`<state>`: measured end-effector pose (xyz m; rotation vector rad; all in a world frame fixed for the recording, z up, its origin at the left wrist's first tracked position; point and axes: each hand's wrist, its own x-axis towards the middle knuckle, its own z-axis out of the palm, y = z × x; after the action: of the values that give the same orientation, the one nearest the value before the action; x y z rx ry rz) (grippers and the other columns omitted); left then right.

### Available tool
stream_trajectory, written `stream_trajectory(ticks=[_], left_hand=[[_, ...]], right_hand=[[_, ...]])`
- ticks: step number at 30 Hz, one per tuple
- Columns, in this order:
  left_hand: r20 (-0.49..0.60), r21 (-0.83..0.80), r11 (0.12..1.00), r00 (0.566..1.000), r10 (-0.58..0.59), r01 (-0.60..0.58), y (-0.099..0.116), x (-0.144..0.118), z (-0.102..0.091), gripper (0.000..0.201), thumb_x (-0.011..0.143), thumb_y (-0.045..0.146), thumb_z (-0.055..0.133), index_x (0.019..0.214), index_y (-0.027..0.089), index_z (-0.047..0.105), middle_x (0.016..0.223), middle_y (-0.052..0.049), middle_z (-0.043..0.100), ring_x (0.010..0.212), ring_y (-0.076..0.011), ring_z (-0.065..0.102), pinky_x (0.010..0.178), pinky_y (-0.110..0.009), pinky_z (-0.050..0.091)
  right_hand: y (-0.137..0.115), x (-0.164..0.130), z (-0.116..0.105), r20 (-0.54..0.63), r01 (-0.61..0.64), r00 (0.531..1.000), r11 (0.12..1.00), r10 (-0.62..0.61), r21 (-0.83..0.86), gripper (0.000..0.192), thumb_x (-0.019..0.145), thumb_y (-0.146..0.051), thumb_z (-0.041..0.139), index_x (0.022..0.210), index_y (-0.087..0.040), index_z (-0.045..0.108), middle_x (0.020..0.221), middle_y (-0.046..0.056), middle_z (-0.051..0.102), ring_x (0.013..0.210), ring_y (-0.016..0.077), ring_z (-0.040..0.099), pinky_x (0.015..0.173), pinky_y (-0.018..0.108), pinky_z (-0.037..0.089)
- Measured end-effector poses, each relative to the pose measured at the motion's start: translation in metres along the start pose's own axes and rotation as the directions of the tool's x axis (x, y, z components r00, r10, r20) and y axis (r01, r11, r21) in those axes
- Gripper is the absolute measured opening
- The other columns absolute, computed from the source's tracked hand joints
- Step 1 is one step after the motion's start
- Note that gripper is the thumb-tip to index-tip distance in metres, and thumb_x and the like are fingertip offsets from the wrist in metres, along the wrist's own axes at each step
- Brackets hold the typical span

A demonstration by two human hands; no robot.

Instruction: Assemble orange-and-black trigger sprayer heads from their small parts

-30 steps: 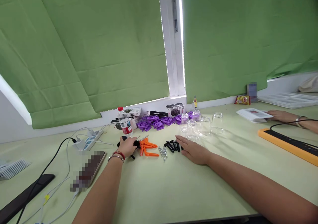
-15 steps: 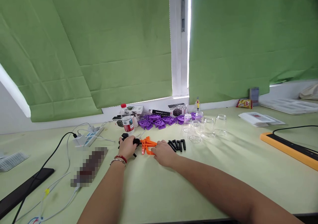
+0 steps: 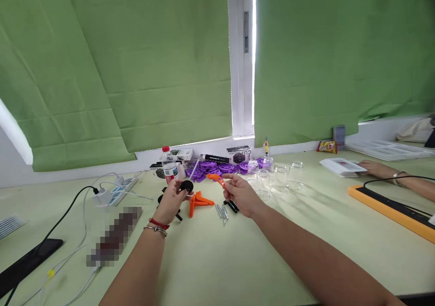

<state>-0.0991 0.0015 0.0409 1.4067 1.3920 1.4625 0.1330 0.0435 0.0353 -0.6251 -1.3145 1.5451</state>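
bottle [image 3: 169,169] behind left hand [image 3: 172,200], screws [image 3: 221,211] before right hand [image 3: 239,193]

- My left hand [image 3: 173,197] is now off the table, raised, and pinches a round black part [image 3: 186,186] with a thin rod sticking up from it.
- My right hand [image 3: 239,193] has left the pile on the table and holds one orange piece [image 3: 216,178] up in the air.
- Another person's hand [image 3: 374,168] is back on the white stack [image 3: 341,166] at the right.
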Motion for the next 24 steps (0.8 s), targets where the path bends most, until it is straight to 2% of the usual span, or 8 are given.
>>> stream_trajectory(ticks=[3, 7, 9, 12, 17, 20, 24], left_hand=[[0.156, 0.061, 0.994, 0.985, 0.076, -0.087, 0.017, -0.010, 0.018, 0.030, 0.074, 0.030, 0.061, 0.098, 0.020, 0.046, 0.096, -0.004, 0.061, 0.088, -0.0200, 0.063, 0.075, -0.037, 0.052], [0.285, 0.296, 0.914, 0.939, 0.195, -0.279, 0.025, -0.023, 0.038, 0.023, 0.081, 0.027, 0.052, 0.103, 0.021, 0.051, 0.095, -0.005, 0.062, 0.088, -0.0207, 0.062, 0.076, -0.037, 0.051], [0.291, 0.432, 0.827, 0.924, 0.249, -0.359, 0.024, -0.028, 0.047, 0.022, 0.084, 0.026, 0.047, 0.105, 0.022, 0.052, 0.095, -0.006, 0.063, 0.086, -0.0215, 0.062, 0.074, -0.037, 0.050], [0.270, 0.606, 0.653, 0.890, 0.368, -0.454, 0.016, -0.032, 0.056, 0.023, 0.086, 0.022, 0.042, 0.108, 0.022, 0.050, 0.096, -0.008, 0.063, 0.083, -0.0217, 0.062, 0.072, -0.037, 0.050], [0.297, 0.692, 0.418, 0.760, 0.578, -0.588, -0.005, -0.032, 0.056, 0.022, 0.089, 0.018, 0.039, 0.109, 0.021, 0.047, 0.103, -0.009, 0.062, 0.087, -0.0204, 0.063, 0.069, -0.032, 0.052], [0.291, 0.700, 0.358, 0.704, 0.648, -0.618, -0.013, -0.032, 0.053, 0.022, 0.089, 0.016, 0.040, 0.110, 0.021, 0.046, 0.107, -0.010, 0.061, 0.093, -0.0207, 0.062, 0.074, -0.033, 0.053], [0.294, 0.695, 0.335, 0.676, 0.675, -0.636, -0.013, -0.034, 0.051, 0.021, 0.089, 0.015, 0.041, 0.109, 0.020, 0.046, 0.110, -0.011, 0.061, 0.098, -0.0208, 0.061, 0.077, -0.033, 0.053]], right_hand=[[-0.015, -0.007, -0.022, -0.042, -0.022, 0.998, 0.942, 0.038, 0.336, 0.038, 0.069, -0.025, 0.071, 0.104, -0.022, 0.056, 0.070, -0.003, 0.053, 0.055, 0.0076, 0.047, 0.055, 0.023, 0.039], [-0.013, -0.019, -0.045, -0.080, -0.046, 0.992, 0.862, 0.100, 0.505, 0.034, 0.067, -0.017, 0.072, 0.099, -0.020, 0.060, 0.068, -0.003, 0.053, 0.053, 0.0053, 0.043, 0.051, 0.020, 0.035], [-0.007, -0.022, -0.051, -0.069, -0.065, 0.990, 0.840, 0.121, 0.539, 0.031, 0.068, -0.014, 0.071, 0.097, -0.019, 0.061, 0.068, -0.002, 0.052, 0.051, 0.0048, 0.041, 0.048, 0.019, 0.033], [0.000, -0.022, -0.054, -0.042, -0.089, 0.990, 0.830, 0.134, 0.551, 0.030, 0.068, -0.011, 0.068, 0.096, -0.018, 0.061, 0.068, -0.002, 0.052, 0.049, 0.0043, 0.039, 0.045, 0.018, 0.029], [0.001, -0.023, -0.049, -0.024, -0.147, 0.982, 0.842, 0.187, 0.520, 0.024, 0.070, -0.011, 0.062, 0.093, -0.017, 0.060, 0.065, -0.002, 0.051, 0.045, 0.0042, 0.034, 0.042, 0.019, 0.023], [0.000, -0.026, -0.045, 0.009, -0.169, 0.982, 0.855, 0.189, 0.490, 0.020, 0.073, -0.014, 0.061, 0.092, -0.016, 0.060, 0.067, -0.001, 0.051, 0.046, 0.0049, 0.035, 0.043, 0.020, 0.023], [0.002, -0.027, -0.046, 0.054, -0.176, 0.984, 0.856, 0.171, 0.485, 0.018, 0.074, -0.016, 0.062, 0.092, -0.015, 0.060, 0.069, 0.000, 0.051, 0.047, 0.0047, 0.035, 0.044, 0.021, 0.023]])
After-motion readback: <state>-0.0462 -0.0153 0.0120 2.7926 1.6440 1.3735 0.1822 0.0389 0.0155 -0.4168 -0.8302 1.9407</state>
